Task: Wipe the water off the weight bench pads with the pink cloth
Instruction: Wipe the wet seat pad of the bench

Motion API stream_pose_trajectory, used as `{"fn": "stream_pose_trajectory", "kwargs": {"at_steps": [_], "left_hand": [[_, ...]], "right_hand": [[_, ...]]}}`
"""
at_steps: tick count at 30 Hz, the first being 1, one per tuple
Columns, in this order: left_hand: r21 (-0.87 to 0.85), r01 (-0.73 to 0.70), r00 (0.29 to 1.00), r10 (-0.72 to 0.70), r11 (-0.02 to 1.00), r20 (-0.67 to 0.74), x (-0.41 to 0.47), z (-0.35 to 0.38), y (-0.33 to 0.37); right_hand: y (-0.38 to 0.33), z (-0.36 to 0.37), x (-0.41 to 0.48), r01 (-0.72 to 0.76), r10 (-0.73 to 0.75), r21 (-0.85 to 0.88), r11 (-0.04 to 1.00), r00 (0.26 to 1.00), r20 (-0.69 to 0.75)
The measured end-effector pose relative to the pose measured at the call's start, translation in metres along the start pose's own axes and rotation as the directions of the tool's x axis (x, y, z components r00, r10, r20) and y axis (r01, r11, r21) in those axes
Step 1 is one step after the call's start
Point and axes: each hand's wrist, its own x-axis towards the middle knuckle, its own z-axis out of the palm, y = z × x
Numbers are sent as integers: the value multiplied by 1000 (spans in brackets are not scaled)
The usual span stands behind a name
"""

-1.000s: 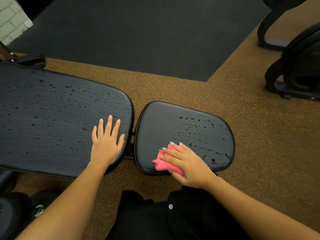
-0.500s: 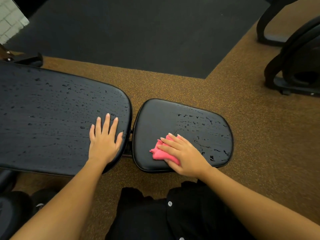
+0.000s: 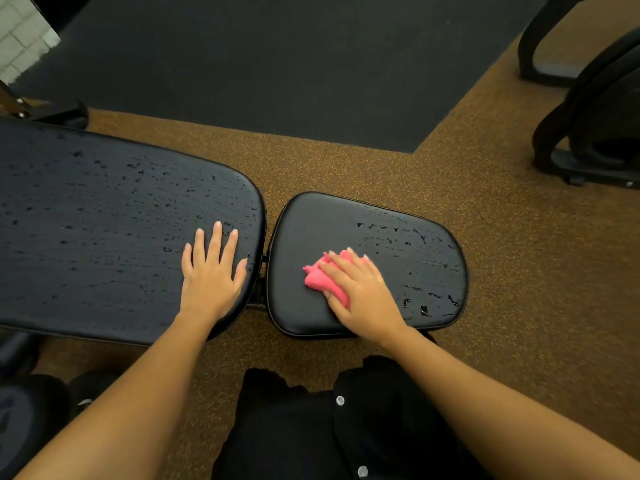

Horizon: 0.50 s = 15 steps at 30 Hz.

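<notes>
Left hand: laid palm down on the long back pad, near its rounded right end. Fingers straight and spread, thumb out toward the pad edge; it grips nothing. The forearm runs in from the lower left, wrist crossing the pad's near edge.

Right hand: flat on top of the pink cloth, fingers extended and pointing up-left, pressing the cloth onto the seat pad. The fingers are not curled round it. Fingertips are slightly blurred. The forearm enters from the lower right.

The cloth is bunched and sits on the middle of the seat pad; its left part shows beyond the fingers.

Water droplets lie on the seat pad's right half and near right corner; its left portion looks dry. Droplets also cover the back pad.

The two pads stand just apart, over speckled brown flooring.
</notes>
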Motion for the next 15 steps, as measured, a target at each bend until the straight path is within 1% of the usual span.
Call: {"fn": "stream_pose_trajectory", "kwargs": {"at_steps": [2, 4, 5, 6, 7, 8, 9, 10, 11, 13, 14, 15], "left_hand": [[-8, -4, 1000, 4, 1000, 2, 1, 1, -2], [-49, 14, 1000, -15, 999, -24, 1, 1, -1], [-97, 50, 998, -54, 994, -38, 1, 0, 2], [-164, 99, 993, -109, 982, -52, -1, -1, 8], [-242, 147, 983, -169, 959, -70, -2, -4, 16], [-329, 176, 971, -218, 928, -94, -4, -8, 28], [-415, 185, 961, -253, 891, -116, -7, -14, 43], [-490, 181, 952, -276, 853, -129, -10, -20, 61], [-558, 166, 948, -287, 813, -136, -12, -26, 79], [-705, 82, 950, -268, 705, -158, -14, -40, 116], [-789, 40, 958, -248, 613, -144, -15, -47, 134], [-869, 20, 970, -221, 494, -104, -15, -54, 151]], "right_hand": [[1, -1, -13, 72, -74, 35, 997, 995, 74], [5, -7, -22, 77, -91, 121, 990, 990, 111], [6, -12, -25, 37, -61, 212, 977, 992, 110], [3, -20, -26, -37, 6, 333, 942, 996, 95], [-1, -30, -26, -135, 112, 472, 871, 991, 77], [-6, -40, -23, -235, 242, 615, 753, 968, 73], [-10, -48, -18, -312, 370, 743, 592, 924, 94], [-13, -55, -13, -356, 468, 837, 416, 873, 139], [-15, -60, -7, -365, 531, 892, 269, 828, 179], [-18, -66, 7, -300, 598, 954, 16, 767, 232], [-20, -71, 14, -241, 609, 966, -94, 754, 247], [-22, -74, 18, -189, 608, 967, -171, 752, 255]]}}
